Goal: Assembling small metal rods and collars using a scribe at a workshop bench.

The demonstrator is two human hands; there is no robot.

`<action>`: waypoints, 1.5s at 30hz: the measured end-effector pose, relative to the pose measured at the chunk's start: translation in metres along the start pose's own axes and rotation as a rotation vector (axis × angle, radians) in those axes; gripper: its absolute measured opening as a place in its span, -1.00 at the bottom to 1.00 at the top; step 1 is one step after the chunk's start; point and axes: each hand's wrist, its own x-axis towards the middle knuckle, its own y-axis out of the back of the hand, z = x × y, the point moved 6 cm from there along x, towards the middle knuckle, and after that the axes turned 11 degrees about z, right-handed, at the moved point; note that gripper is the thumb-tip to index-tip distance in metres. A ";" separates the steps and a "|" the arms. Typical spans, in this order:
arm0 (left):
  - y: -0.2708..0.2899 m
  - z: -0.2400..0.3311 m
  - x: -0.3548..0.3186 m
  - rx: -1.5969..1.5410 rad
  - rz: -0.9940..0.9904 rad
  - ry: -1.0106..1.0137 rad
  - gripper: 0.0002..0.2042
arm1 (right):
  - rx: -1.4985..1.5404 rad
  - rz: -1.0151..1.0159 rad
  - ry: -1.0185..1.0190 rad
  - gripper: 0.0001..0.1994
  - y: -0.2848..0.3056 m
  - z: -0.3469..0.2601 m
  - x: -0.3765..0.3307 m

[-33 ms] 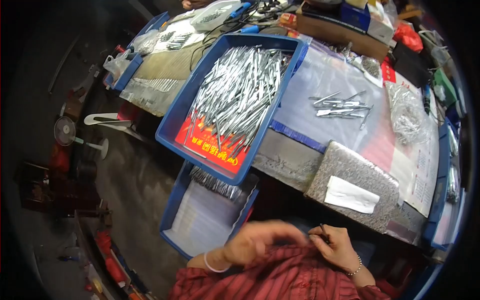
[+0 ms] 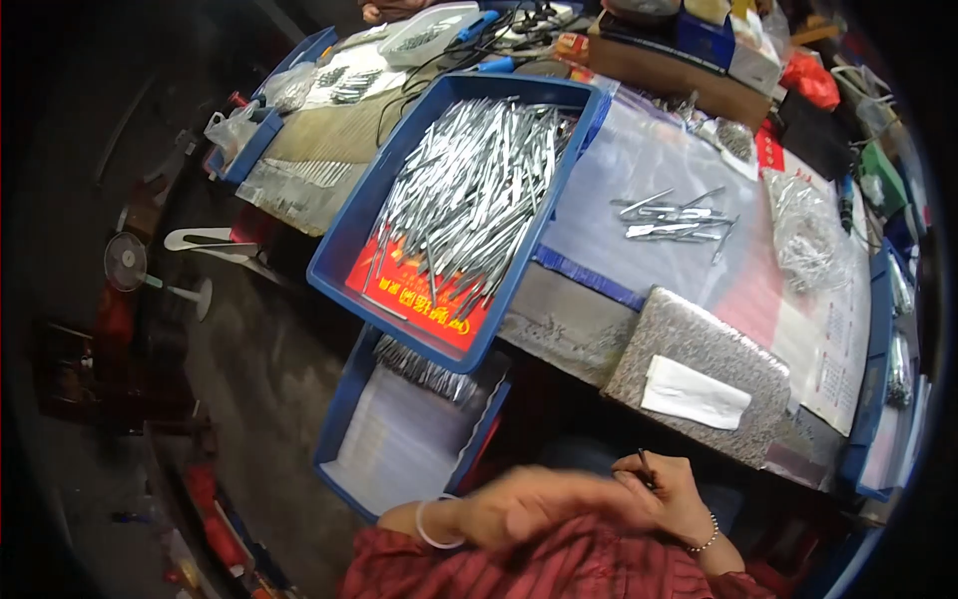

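Where hands meet, red-labelled blue tray beyond.

A cluttered worktable stands over a dark, dirty floor — a small white fan lies there, and the room edges stay dim.
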 end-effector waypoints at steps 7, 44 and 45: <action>-0.148 0.010 0.039 -0.524 -0.938 0.243 -0.22 | 0.015 0.072 -0.054 -0.85 0.021 -0.005 -0.022; 0.086 -0.186 0.062 1.729 -0.188 0.133 -0.24 | 0.110 0.117 -0.006 -0.83 0.062 0.013 -0.046; 0.080 -0.169 0.052 1.647 -0.221 -0.007 -0.31 | 0.119 0.114 -0.002 -0.83 0.066 0.010 -0.047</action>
